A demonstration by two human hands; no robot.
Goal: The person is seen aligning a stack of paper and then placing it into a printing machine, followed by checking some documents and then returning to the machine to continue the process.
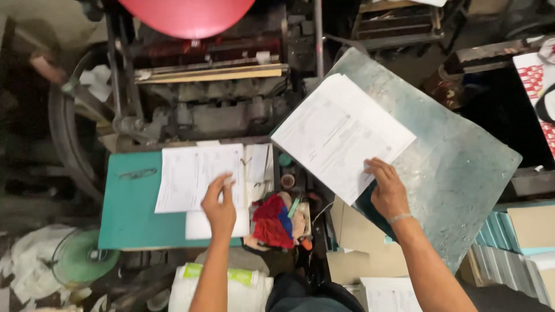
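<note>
My left hand (219,202) lies flat on a printed white sheet (193,176), the top of a small paper pile on a teal board (130,202). Its fingers point up the page. My right hand (386,188) rests on the near edge of a tilted stack of printed sheets (341,133), fingers pressing on the paper. That stack lies on a worn grey-green slab (462,167). A metal bracelet (400,218) circles my right wrist.
A dark printing machine (219,98) with a red round part (188,14) stands behind the boards. Red and blue rags (272,222) lie between my arms. Cardboard and paper piles (358,254) sit below, stacked books (514,242) at right, a green fan (81,260) at lower left.
</note>
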